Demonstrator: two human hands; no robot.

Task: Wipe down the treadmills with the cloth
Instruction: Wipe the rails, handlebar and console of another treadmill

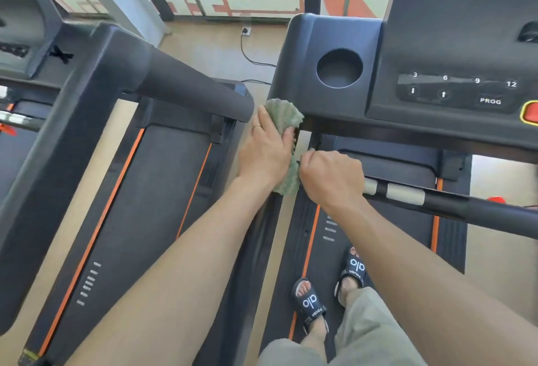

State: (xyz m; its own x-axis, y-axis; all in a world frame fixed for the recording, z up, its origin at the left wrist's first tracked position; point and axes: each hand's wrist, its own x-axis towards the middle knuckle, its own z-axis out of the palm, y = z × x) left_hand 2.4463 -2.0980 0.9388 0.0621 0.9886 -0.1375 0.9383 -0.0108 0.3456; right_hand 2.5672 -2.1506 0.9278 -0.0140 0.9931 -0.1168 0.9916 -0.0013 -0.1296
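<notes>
Both my bare arms reach forward from the bottom of the view, and my feet in black sandals (pixel 310 301) stand on the dark belt of the right treadmill (pixel 329 249). My left hand (pixel 266 153) lies over a green cloth (pixel 283 117), with the fingers curled down around it, so it grips the cloth. One end of the cloth sticks out past my fingertips and touches the lower left corner of the right treadmill's console (pixel 326 54). The other end hangs out under my palm, near my wrist. My right hand (pixel 332 176) is curled into a fist just beside the left one, and its fingers seem to pinch the lower part of the cloth, but I cannot tell for sure. This fist sits at the near end of the black handlebar (pixel 436 199), which has two silver pads on it. A round cup hole (pixel 339 69) sits in the console, and number buttons (pixel 457 86) lie to its right. Another treadmill (pixel 163 179) with orange stripes stands to the left, and its thick grey arm (pixel 186 83) ends close to the cloth.
</notes>
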